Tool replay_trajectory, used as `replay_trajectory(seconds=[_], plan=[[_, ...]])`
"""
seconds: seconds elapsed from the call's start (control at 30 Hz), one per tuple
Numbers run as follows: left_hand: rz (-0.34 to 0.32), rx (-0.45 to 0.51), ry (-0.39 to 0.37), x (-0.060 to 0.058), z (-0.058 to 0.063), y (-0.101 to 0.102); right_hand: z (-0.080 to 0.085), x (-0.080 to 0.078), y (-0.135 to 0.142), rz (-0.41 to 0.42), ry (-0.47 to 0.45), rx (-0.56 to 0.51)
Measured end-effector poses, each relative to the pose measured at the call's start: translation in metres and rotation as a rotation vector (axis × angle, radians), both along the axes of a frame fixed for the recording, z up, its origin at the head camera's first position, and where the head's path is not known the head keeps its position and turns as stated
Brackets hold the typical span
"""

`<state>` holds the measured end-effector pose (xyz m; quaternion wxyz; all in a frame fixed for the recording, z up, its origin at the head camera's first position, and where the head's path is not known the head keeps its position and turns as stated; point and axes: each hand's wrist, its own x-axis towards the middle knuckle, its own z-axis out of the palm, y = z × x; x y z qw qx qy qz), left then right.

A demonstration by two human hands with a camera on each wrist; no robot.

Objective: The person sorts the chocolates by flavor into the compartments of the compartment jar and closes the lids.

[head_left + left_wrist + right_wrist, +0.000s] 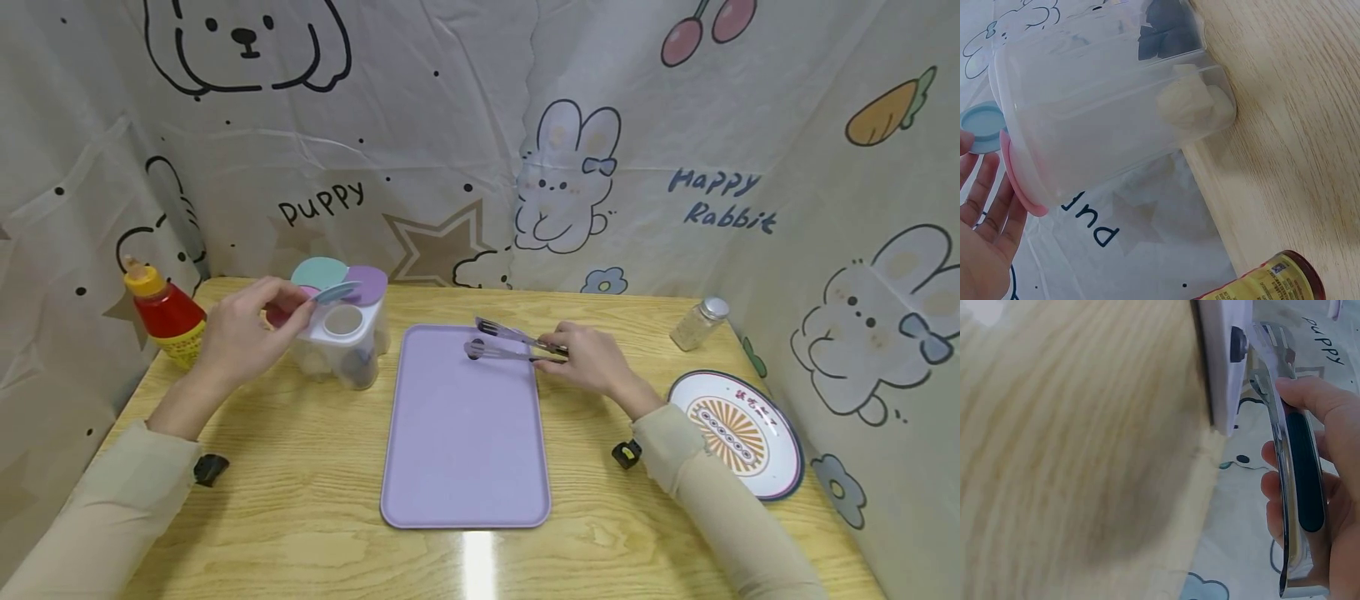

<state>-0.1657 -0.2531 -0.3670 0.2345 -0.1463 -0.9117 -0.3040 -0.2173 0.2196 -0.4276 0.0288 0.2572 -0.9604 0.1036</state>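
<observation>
My left hand (243, 325) pinches the raised light-blue lid (337, 292) of a clear storage box (358, 367) with several compartments. Under that lid a round opening (343, 320) shows. In the left wrist view, pale lumps (1188, 100) lie in one compartment and dark pieces (1171, 28) in another. My right hand (588, 357) grips metal tongs (513, 352), their tips parted above the far end of a lilac tray (467, 442). A small dark piece (1238, 345) lies on the tray near the tips.
A red bottle with a yellow cap (168, 312) stands left of the box. At the right are a glass shaker (699, 323) and a patterned oval plate (783, 450), partly behind the right sleeve. A printed cloth (465, 125) hangs behind and beside the table.
</observation>
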Motion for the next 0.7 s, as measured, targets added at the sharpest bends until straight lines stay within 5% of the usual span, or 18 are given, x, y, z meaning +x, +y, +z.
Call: replay_trajectory(seconds=[0.7], plan=[[-0.005, 0.002, 0.009, 0.000, 0.000, 0.000, -0.013, -0.004, 0.000, 0.001, -0.064, -0.022]])
